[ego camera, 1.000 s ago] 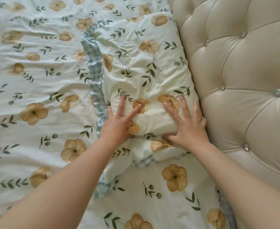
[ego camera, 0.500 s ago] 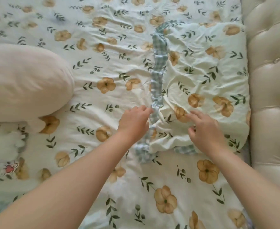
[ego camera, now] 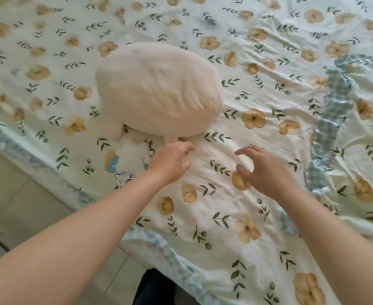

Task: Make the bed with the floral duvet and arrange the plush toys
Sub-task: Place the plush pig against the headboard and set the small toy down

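Observation:
The floral duvet (ego camera: pixel 225 205), pale green with tan flowers and a checked blue border, covers the bed. A large cream plush toy (ego camera: pixel 156 91), rounded like an egg, lies on it left of centre. Below it sits a smaller white plush toy (ego camera: pixel 132 155) with a blue and orange patch, partly hidden by the big one. My left hand (ego camera: pixel 172 161) hovers open just under the cream plush, fingers near its lower edge. My right hand (ego camera: pixel 264 172) hovers open over the duvet to the right, fingers curled. Neither hand holds anything.
The folded pillow with its checked blue frill (ego camera: pixel 331 119) lies at the right edge. The bed's edge runs diagonally at lower left, with pale tiled floor (ego camera: pixel 26 205) beyond it. A dark trouser leg (ego camera: pixel 154 287) shows at the bottom.
Both hands have left the pillow near the headboard and swung left toward the plush toys. The view turned left, so the headboard is out of sight and the cream plush is centred.

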A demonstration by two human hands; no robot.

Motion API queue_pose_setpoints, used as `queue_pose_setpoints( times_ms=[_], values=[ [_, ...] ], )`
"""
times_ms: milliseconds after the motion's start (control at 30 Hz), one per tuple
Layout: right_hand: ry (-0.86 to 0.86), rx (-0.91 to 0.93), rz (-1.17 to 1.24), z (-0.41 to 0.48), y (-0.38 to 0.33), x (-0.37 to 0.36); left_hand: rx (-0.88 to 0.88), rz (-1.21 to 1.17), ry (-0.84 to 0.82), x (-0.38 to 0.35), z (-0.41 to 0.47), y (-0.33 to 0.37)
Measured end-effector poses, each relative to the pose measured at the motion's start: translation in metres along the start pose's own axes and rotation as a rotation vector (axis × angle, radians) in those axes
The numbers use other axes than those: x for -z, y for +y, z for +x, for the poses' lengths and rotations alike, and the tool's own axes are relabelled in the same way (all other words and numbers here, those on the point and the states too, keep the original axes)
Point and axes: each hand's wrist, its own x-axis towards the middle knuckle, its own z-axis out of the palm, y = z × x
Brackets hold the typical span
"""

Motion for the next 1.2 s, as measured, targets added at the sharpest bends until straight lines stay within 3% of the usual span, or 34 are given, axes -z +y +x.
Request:
queue_pose_setpoints(
  times_ms=[167,333,433,633,733,1000,1200],
  values=[
    [0.046,-0.085,0.266,0.055,-0.066,-0.02,0.147,-0.031,0.13,0.048,-0.003,-0.096],
    [0.11,-0.419,0.81,0.123,-0.12,-0.033,0.163,-0.089,0.408,0.085,0.017,-0.154],
    [0.152,-0.611,1.007,0.158,-0.14,-0.037,0.226,-0.313,0.508,0.101,0.038,-0.166],
    [0.162,-0.79,0.98,0.194,-0.148,-0.056,0.438,-0.769,0.33,0.114,0.084,-0.177],
    [0.309,-0.827,0.99,0.2,-0.144,-0.059,0.443,-0.934,0.264,0.111,0.096,-0.18],
    [0.428,-0.782,1.12,0.172,-0.112,-0.036,0.375,-0.935,0.252,0.115,0.107,-0.156],
    [0.525,-0.701,1.252,0.11,-0.068,0.005,0.318,-1.005,0.256,0.108,0.098,-0.093]
  ],
)
